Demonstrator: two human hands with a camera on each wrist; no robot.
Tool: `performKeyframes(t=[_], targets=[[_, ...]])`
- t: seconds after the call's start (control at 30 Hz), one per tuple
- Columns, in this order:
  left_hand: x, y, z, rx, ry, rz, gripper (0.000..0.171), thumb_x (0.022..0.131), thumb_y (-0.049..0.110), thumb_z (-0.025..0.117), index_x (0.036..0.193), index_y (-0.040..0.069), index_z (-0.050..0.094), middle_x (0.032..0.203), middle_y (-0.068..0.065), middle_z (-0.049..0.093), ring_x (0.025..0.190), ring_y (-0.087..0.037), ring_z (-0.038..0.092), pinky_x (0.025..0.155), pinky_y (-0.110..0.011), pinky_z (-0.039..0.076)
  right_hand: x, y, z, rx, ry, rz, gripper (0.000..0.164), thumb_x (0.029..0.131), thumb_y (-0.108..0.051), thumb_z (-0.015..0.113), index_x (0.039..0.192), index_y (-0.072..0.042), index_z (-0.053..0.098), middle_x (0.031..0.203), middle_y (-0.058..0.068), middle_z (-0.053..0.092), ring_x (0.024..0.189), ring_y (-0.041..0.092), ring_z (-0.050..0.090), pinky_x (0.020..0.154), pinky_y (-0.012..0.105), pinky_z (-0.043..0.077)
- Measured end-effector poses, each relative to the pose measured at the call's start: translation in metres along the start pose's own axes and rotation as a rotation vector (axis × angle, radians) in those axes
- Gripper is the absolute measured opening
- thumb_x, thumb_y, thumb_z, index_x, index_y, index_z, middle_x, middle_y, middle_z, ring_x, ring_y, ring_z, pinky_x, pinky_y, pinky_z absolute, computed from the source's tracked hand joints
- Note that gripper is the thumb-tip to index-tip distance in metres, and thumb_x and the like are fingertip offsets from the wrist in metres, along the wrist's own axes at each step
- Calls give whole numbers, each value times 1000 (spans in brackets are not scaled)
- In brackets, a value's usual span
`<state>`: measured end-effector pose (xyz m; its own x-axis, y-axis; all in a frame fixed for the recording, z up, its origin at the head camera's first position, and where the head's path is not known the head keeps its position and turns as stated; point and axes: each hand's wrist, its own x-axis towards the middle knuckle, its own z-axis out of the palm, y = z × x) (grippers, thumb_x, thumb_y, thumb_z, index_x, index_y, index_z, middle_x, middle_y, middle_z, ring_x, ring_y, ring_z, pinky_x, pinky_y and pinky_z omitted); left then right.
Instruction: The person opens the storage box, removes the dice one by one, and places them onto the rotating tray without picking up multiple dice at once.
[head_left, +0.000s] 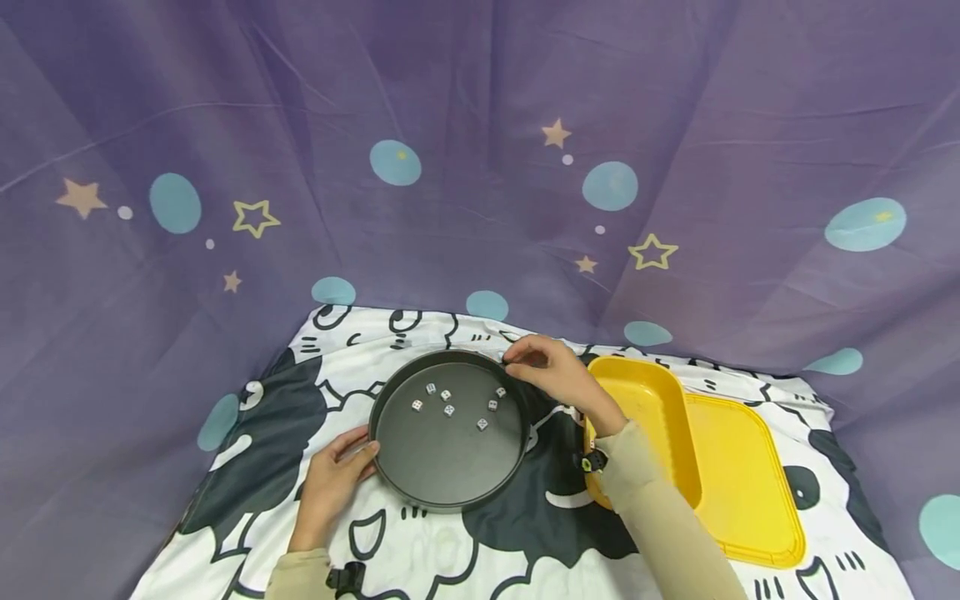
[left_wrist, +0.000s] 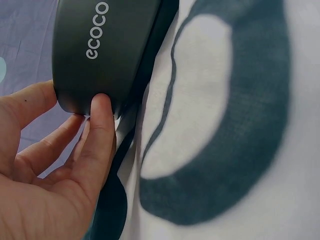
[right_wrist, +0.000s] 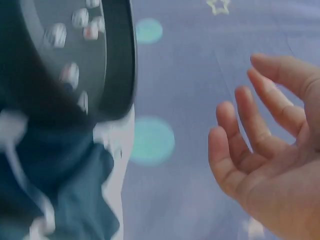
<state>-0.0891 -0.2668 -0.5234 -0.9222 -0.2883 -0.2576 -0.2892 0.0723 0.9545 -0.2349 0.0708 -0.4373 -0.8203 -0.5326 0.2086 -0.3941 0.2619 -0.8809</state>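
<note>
A dark grey round pan [head_left: 450, 467] with a raised rim lies on the patterned cloth, and several small white dice [head_left: 448, 411] are scattered in its far half. My left hand [head_left: 333, 483] holds the pan's left side; in the left wrist view its fingertips [left_wrist: 101, 107] press the outer wall below the white "ecoco" lettering. My right hand [head_left: 551, 371] is raised by the far right rim, overlapping it in the head view. The right wrist view shows that hand apart from the pan [right_wrist: 117, 95], its fingers [right_wrist: 227, 120] loosely bent around nothing.
To the right, under the right forearm, stands a deep yellow tray [head_left: 648, 387]. Beside it lies a flat yellow lid-like tray [head_left: 738, 467]. A black-and-white cartoon cloth [head_left: 420, 558] covers the table, and a purple curtain [head_left: 480, 225] rises behind it.
</note>
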Motion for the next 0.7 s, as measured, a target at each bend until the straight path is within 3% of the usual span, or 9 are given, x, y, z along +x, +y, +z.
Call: performKeyframes(t=[0.2,0.43,0.6,0.7], targets=[[0,2,3,10,3,-9,49,96,15,71,138,-2,55,138,-24,55,99,-11,68,82,-24,60,-40,28,-53,21,-38,64,14,94,-2,69,107,-3,70,101,15,67,87,34,61,72,31,57],[0,2,2,3,6,-10,48,96,14,71,138,-2,55,138,-24,55,101,-12,68,82,-25,59,-74,71,-86,40,-62,117,9,92,-5,72,101,-4,72,97,11,68,89,32,61,76,27,56],[1,2,3,-3,7,-4,48,95,12,71,138,-3,55,138,-24,55,100,-10,67,82,-24,59,-89,97,-95,4,-241,225,13,92,-8,73,103,-4,71,97,12,70,87,30,59,76,25,52],[1,1,2,3,9,-1,47,96,12,71,138,-3,55,137,-24,56,100,-10,68,82,-25,59,-93,109,-92,19,-362,240,18,91,-5,74,107,0,69,98,15,68,84,26,57,74,23,50]])
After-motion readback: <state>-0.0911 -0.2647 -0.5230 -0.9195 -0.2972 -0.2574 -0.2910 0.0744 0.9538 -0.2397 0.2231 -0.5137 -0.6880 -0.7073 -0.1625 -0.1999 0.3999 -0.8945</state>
